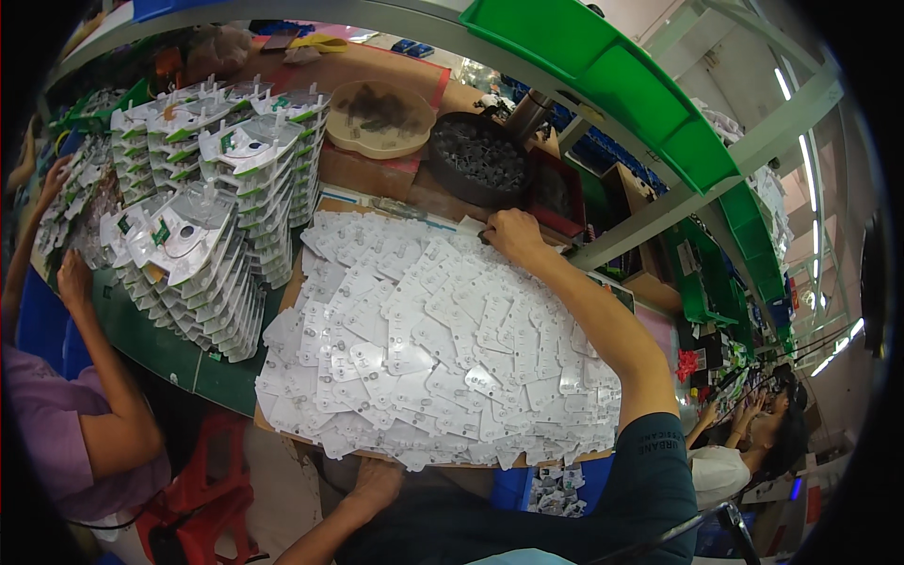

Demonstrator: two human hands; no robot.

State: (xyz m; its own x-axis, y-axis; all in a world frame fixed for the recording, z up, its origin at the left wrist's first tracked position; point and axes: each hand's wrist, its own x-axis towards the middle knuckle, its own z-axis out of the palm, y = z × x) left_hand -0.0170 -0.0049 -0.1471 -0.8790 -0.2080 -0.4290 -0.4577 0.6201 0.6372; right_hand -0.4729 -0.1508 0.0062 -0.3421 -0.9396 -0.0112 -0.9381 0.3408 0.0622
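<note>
A broad heap of flat white plastic pieces [443, 348] overlaps across a brown cardboard sheet [290, 287] in front of me. Beyond it, at the far edge, my right hand [516, 235] reaches out with its fingers curled together; a small dark spot shows at the fingertips, too small to name. My left hand [377, 485] is low at the near edge of the heap, and its fingers are hidden under that edge. Close to my right hand are a round black tray [476, 155] of small dark parts and a dark red box [556, 193].
Tall stacks of white and green housings [188, 254] stand at left, beside a co-worker's arms [108, 377]. A cream tray [377, 118] lies at the back. Green bins [612, 85] hang overhead on a pale frame [650, 202]. A red stool [202, 490] and blue crate [513, 488] are below.
</note>
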